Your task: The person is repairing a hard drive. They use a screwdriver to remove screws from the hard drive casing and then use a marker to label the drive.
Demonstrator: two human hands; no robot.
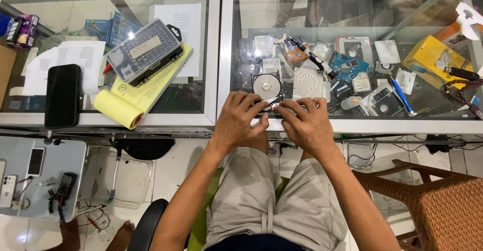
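**Two hands on an opened hard drive**

Two hands meet over an opened hard drive (267, 89), its shiny platter bare, lying on the glass surface (352, 126) near the front edge. The left hand (238, 116) curls its fingers down onto the drive's near corner; the right hand (305, 120) lies just beside it, fingertips pinching at the same spot. Whether either grip closes on a small part there cannot be told. Both forearms rise from the lap, elbows spread.

Just right of the drive lies its silver cover (308, 83), then a black screwdriver (313, 56) and a blue circuit board (348, 66). On the left pane a clear bit case (143, 51) holds rows of bits atop a yellow pad (133, 100), beside a black phone (63, 96). A metal frame divides the panes. A wicker chair (443, 205) stands close on the right.
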